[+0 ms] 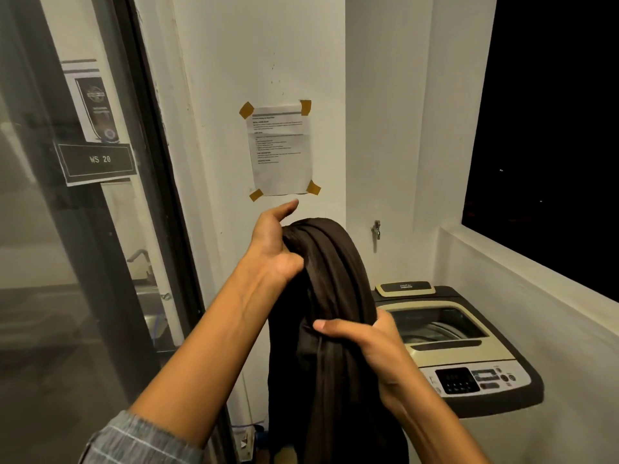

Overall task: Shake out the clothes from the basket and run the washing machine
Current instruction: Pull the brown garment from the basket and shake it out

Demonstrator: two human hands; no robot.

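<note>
A long dark brown garment (335,296) hangs bunched in front of me, draped over my raised left hand (273,242), whose thumb presses the cloth while the forefinger points up. Lower down, my right hand (365,343) grips the gathered folds from the right side. Behind the cloth at the right stands a top-loading washing machine (469,346) with its glass lid down; its control panel (475,380) faces me. The basket is out of view.
A glass door (67,262) with a "WS 20" label fills the left. A taped paper notice (281,149) hangs on the white wall. A tap (376,229) sticks out above the machine. A dark window (552,128) and its ledge lie at the right.
</note>
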